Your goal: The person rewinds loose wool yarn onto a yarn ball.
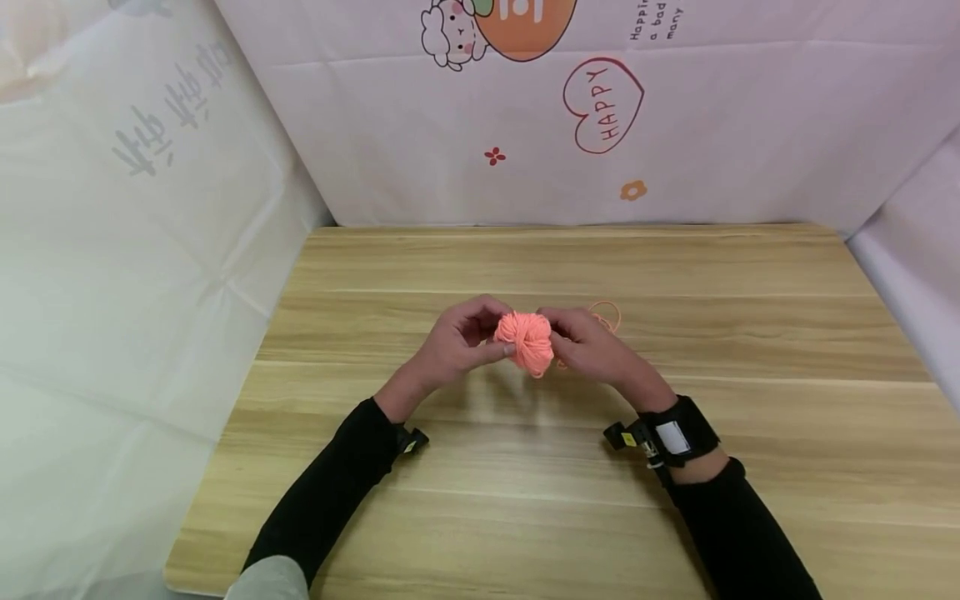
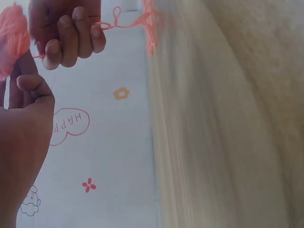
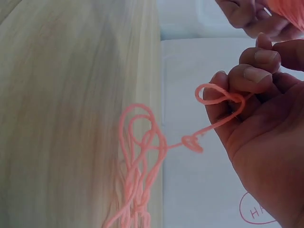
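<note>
A ball of coral-pink yarn, wound across its middle, is held above the table between both hands. My left hand grips it from the left, its thumb on the near side. On the other side, my right hand has its fingers curled. The right wrist view shows a yarn strand running through those curled fingers, with a small loop sticking out. From there it leads down to a loose bundle of looped yarn on the table. The left wrist view has the yarn ball partly cut off.
The wood-grain table stands against white printed cloth at the back, with plain white cloth at the left. Black straps with small cameras sit at the wrists.
</note>
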Available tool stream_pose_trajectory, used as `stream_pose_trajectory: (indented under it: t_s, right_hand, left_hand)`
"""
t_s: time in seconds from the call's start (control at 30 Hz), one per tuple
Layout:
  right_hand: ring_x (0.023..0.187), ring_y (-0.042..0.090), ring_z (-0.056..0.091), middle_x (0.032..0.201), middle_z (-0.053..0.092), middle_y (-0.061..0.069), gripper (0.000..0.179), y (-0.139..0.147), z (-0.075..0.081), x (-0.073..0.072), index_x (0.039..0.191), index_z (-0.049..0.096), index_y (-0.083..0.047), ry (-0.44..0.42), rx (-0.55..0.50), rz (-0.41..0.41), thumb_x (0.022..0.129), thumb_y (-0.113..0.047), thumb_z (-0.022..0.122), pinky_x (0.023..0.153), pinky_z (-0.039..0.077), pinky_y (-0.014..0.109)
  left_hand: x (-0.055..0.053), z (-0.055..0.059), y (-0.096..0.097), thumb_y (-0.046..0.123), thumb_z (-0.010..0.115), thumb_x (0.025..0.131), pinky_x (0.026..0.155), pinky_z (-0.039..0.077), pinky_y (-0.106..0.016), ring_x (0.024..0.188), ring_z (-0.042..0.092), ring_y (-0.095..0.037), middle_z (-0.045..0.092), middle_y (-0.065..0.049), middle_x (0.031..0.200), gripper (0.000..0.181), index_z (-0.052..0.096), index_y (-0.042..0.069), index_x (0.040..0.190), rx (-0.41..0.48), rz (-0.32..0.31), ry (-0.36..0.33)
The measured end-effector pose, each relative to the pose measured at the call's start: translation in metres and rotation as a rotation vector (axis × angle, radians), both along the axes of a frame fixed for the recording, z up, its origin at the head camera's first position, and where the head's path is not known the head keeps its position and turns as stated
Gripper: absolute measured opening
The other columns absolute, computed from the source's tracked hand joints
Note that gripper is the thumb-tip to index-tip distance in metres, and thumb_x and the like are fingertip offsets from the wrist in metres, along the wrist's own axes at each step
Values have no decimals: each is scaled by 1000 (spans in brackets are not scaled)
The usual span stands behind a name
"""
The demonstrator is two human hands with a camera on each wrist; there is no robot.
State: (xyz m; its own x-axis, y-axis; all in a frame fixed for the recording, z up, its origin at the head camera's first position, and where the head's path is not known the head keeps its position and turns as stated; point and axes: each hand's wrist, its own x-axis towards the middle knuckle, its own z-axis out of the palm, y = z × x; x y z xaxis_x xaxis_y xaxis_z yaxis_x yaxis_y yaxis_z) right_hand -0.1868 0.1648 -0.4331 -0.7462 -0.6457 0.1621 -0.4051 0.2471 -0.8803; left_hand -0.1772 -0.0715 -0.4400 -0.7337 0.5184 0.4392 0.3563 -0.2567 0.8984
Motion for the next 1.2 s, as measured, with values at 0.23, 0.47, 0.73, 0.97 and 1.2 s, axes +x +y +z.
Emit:
stream_pose_trajectory:
  t_s: [0.23,0.47,0.73,0.97,1.2]
  right_hand:
    - [52,16,46,67,51,5,25,-5,0,1,96,65,-15,2,45,22,105,-27,45,47,41,29]
    - [56,13,41,67,49,0,28,-7,-1,2,89,66,-11,42,116,39,104,-21,45,50,36,27]
    - [53,9,38,63,47,-5,25,-9,4,8,84,64,-24,86,118,56,102,-19,47,49,32,24]
    - [56,12,51,70,58,-2,24,-5,6,8,84,63,-22,97,109,70,103,-22,47,49,42,26]
    - [62,20,55,75,59,-4,23,2,11,7,88,63,-20,86,56,49,104,-27,48,56,55,35]
  left_hand:
    - [-3,2,-2,-4,70,86,68,50,-30,85,58,-27,63,-14,101,29,59,0,113,72,158,-19]
    - [-6,3,-3,-4,69,86,70,53,-28,88,61,-26,64,-13,102,28,60,-1,112,62,325,-60]
    - [3,21,-3,3,71,87,72,52,-25,88,61,-27,65,-14,101,27,61,-3,111,-103,443,-179]
    - [6,22,-2,6,71,88,75,53,-31,90,60,-32,64,-17,100,26,62,-3,110,-260,442,-189]
    - [6,19,1,6,73,86,77,54,-37,90,62,-29,66,-16,99,24,63,-4,107,-320,369,-195]
